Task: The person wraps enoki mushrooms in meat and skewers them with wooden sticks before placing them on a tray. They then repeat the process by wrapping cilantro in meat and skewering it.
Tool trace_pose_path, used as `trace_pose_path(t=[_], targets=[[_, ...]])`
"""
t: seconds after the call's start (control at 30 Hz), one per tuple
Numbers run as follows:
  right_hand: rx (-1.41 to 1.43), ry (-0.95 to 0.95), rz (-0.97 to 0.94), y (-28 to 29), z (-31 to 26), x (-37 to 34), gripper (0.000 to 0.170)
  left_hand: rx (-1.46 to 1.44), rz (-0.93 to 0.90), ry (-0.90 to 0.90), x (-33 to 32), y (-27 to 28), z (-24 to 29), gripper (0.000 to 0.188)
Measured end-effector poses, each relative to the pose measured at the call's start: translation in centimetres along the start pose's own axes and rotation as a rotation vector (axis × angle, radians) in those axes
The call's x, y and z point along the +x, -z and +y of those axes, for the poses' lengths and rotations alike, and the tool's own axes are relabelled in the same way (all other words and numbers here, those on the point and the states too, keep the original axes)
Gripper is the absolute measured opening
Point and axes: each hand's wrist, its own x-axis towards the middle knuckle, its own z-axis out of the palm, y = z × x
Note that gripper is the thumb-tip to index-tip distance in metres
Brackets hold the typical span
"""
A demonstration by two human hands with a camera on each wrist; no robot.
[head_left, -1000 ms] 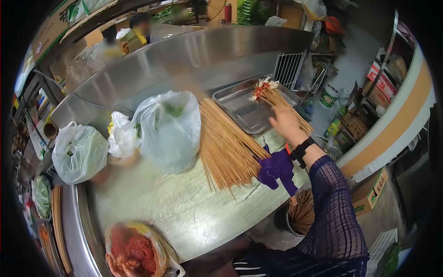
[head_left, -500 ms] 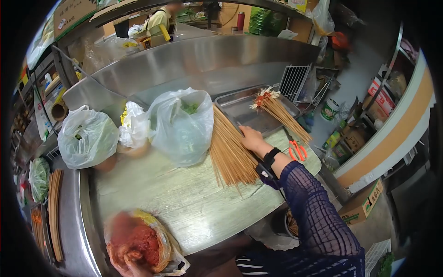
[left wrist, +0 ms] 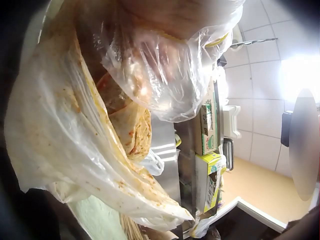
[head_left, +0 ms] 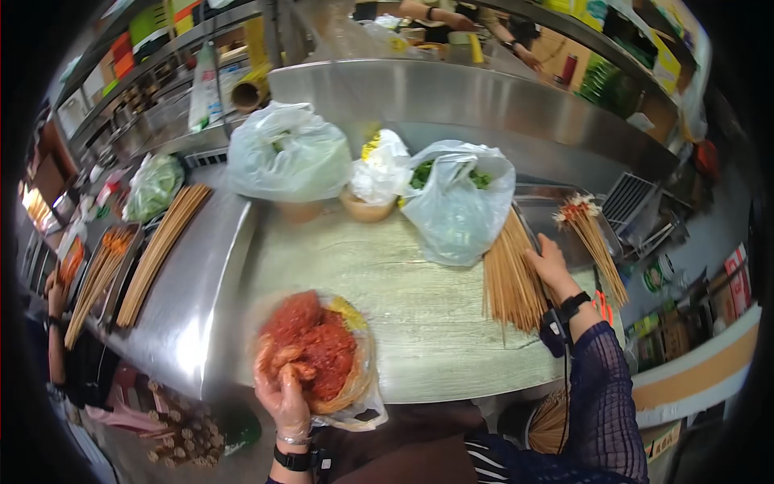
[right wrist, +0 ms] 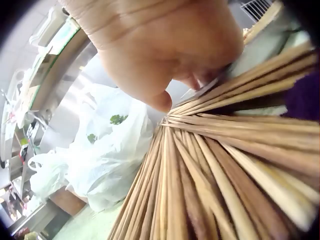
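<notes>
My left hand [head_left: 284, 395], in a clear plastic glove [left wrist: 165, 75], has its fingers in red, sauce-coated meat [head_left: 326, 351]. That meat fills a plastic bag [head_left: 367, 379] at the table's near edge. Sauce and the bag's folds hide the fingertips, so I cannot tell whether they grip a piece. At the right, my bare right hand [head_left: 552, 270] is over the far end of a fanned pile of wooden skewers [head_left: 512, 278]. Its thumb [right wrist: 162, 102] is right by where the skewers converge, apart from the other fingers, which reach toward the metal tray's edge.
Sauce-tipped skewers [head_left: 598, 254] lie across the metal tray [head_left: 556, 194]. Orange-handled scissors [head_left: 603, 306] are right of my wrist. Knotted-looking plastic bags [head_left: 290, 161] and an open bag of greens [head_left: 459, 210] line the back. More skewers [head_left: 165, 250] lie on the left counter.
My right hand went from the sauce-tipped skewers on the tray to the fanned pile. The head view has turned left, bringing my left hand and the meat bag further into sight.
</notes>
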Motion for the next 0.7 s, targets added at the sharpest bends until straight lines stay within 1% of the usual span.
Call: trace_pose_path(t=[0.1, 0.13, 0.2, 0.23, 0.27, 0.3, 0.33, 0.37, 0.4, 0.43, 0.47, 0.5, 0.57, 0.6, 0.63, 0.67, 0.7], targets=[[0.092, 0.336, 0.215, 1.6, -3.8, 0.0, 0.047, 0.053, -0.006, -0.041, 0.0, -0.2, 0.5, 0.044], [0.333, 0.385, 0.104, 3.4, -7.5, -1.3, 0.034, 0.053, 0.004, -0.034, -0.2, -0.1, 0.4, 0.044], [0.687, 0.348, -0.310, 3.6, -13.0, -3.9, 0.025, 0.050, 0.017, -0.029, -0.1, 0.1, -0.1, 0.043], [0.788, 0.510, -0.431, 2.6, -15.1, -5.6, 0.023, 0.062, 0.007, -0.040, -0.1, 0.0, 0.2, 0.043], [0.948, 0.470, -0.669, 1.7, -17.4, -8.2, 0.028, 0.071, -0.005, -0.053, -0.1, -0.2, 0.7, 0.042], [0.798, 0.435, -0.868, 0.6, -19.5, -10.2, 0.036, 0.079, -0.019, -0.067, 0.1, -0.3, 1.1, 0.042], [0.817, 0.419, -1.006, -0.1, -21.3, -12.5, 0.042, 0.056, -0.031, -0.039, 0.0, 0.1, 0.9, 0.042], [0.921, 0.334, -1.132, -1.9, -22.4, -14.3, 0.045, 0.059, -0.004, -0.050, 0.0, 0.3, 0.9, 0.042], [0.919, 0.308, -1.223, -1.8, -24.0, -15.7, 0.051, 0.057, 0.011, -0.056, 0.1, 0.3, 0.8, 0.042], [1.041, 0.241, -1.207, -2.9, -24.5, -16.9, 0.054, 0.049, 0.015, -0.056, 0.0, 0.1, 0.5, 0.042], [1.161, 0.169, -1.181, -4.1, -24.5, -17.8, 0.057, 0.005, -0.002, -0.002, -0.1, 0.5, 0.1, 0.042], [1.186, 0.169, -1.178, -4.7, -24.5, -18.3, 0.060, -0.012, 0.014, 0.007, -0.2, 1.1, -0.8, 0.042], [1.238, 0.177, -1.184, -5.7, -24.8, -18.8, 0.066, 0.064, -0.010, -0.065, 0.1, 1.8, -1.0, 0.042], [1.247, 0.168, -1.207, -6.2, -25.2, -18.7, 0.066, 0.129, -0.006, -0.154, 0.6, 1.7, -0.7, 0.042], [1.257, 0.163, -1.235, -6.5, -25.8, -18.5, 0.067, 0.131, -0.025, -0.107, 0.9, 1.3, 0.7, 0.039], [1.267, 0.162, -1.264, -6.8, -26.4, -18.3, 0.067, 0.164, 0.005, -0.134, 1.3, 1.5, 0.7, 0.039], [1.247, 0.197, -1.245, -6.9, -26.9, -18.0, 0.067, 0.197, 0.037, -0.165, 1.7, 1.4, 0.8, 0.039]])
